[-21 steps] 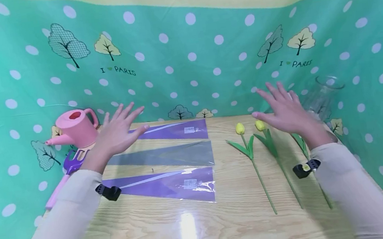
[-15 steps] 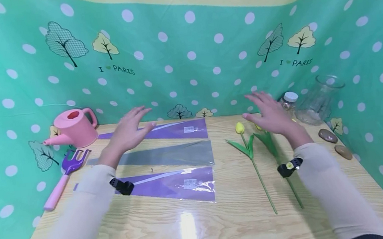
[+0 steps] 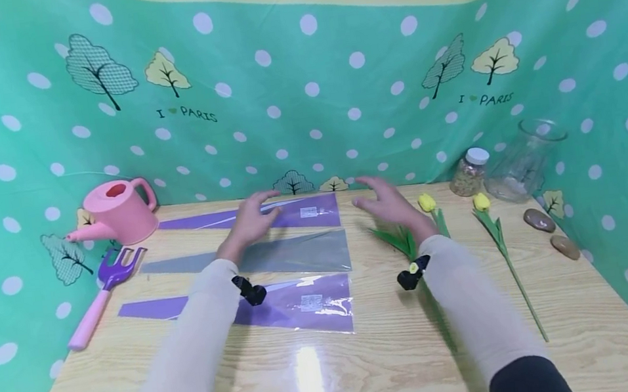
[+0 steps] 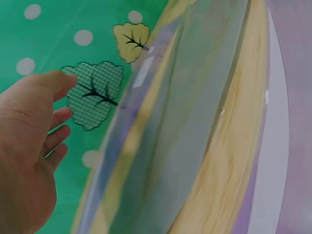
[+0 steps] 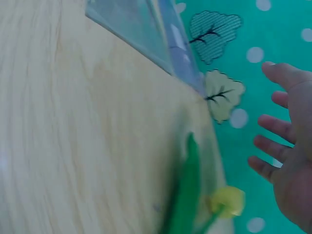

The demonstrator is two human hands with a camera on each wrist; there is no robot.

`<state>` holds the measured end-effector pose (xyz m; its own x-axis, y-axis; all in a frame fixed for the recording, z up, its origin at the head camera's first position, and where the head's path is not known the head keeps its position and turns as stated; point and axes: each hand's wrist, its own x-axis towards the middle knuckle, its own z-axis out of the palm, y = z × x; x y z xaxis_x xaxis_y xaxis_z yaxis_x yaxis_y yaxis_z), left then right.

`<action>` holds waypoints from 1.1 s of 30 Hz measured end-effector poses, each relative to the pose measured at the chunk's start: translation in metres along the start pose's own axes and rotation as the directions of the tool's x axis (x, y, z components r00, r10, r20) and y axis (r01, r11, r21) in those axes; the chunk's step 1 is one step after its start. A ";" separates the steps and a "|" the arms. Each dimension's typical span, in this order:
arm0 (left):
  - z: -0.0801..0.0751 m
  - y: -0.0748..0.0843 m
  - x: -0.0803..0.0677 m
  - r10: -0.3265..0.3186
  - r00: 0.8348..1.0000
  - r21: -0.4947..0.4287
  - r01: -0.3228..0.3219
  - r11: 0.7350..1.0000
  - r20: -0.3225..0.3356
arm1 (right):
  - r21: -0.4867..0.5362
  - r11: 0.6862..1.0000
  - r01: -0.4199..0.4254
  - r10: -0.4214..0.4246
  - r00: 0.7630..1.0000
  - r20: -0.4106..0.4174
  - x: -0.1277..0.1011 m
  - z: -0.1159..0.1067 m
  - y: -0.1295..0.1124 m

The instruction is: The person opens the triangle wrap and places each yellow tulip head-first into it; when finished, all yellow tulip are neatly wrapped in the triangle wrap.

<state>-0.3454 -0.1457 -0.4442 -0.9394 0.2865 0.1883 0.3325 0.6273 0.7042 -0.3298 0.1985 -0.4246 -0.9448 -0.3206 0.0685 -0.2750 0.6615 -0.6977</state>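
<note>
My left hand (image 3: 251, 223), fingers loosely bent, hovers over the back purple plastic flower sleeve (image 3: 316, 211) and holds nothing. In front of that sleeve lie a grey sleeve (image 3: 309, 253) and another purple sleeve (image 3: 305, 310). My right hand (image 3: 391, 204), relaxed and holding nothing, hovers over the left of three artificial yellow tulips, hiding its bloom; its green leaves (image 3: 393, 242) show. The middle tulip (image 3: 427, 202) is partly behind the forearm, and the right tulip (image 3: 481, 202) lies in full view. The right wrist view shows a yellow bloom (image 5: 228, 201) below the spread fingers.
A pink watering can (image 3: 124, 211) and a purple hand fork (image 3: 113, 275) with a pink handle stand and lie at left. At back right are a white-lidded jar (image 3: 468, 174), a glass vase (image 3: 516, 172) and two brown stones (image 3: 539, 220). A green dotted cloth encloses the table.
Both hands have moved inward toward each other, the left to the right and the right to the left. The right tulip, jar, vase and stones have come fully into view.
</note>
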 end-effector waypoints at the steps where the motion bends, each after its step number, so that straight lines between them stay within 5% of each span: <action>1: 0.004 -0.001 0.002 -0.011 1.000 -0.012 0.011 1.000 -0.002 | 0.022 1.000 -0.002 0.002 1.000 0.004 0.004 0.005 0.001; 6: 0.024 -0.001 0.015 -0.032 0.999 -0.057 0.032 0.998 0.008 | 0.129 0.991 -0.047 0.051 0.998 -0.032 0.023 0.029 0.008; 13: 0.049 0.003 0.021 -0.052 0.998 -0.115 0.056 0.992 0.038 | 0.037 0.998 -0.046 0.049 0.996 -0.073 0.040 0.060 0.013; 19: 0.053 0.001 0.023 -0.078 0.997 -0.155 0.081 0.985 0.026 | -0.111 0.993 -0.052 0.040 0.994 -0.106 0.044 0.073 0.011; 25: 0.057 0.000 0.028 -0.109 0.994 -0.190 0.110 0.976 0.016 | -0.148 0.986 -0.079 0.060 0.990 -0.129 0.042 0.074 0.007; 33: 0.061 -0.001 0.030 -0.095 0.995 -0.173 0.093 0.981 -0.002 | -0.016 0.998 -0.063 0.059 0.980 -0.189 0.043 0.073 0.005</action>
<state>-0.3692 -0.0940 -0.4809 -0.9669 0.2241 0.1222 0.2241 0.5165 0.8264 -0.3590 0.1388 -0.4772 -0.9759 -0.1474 0.1608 -0.2179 0.6909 -0.6893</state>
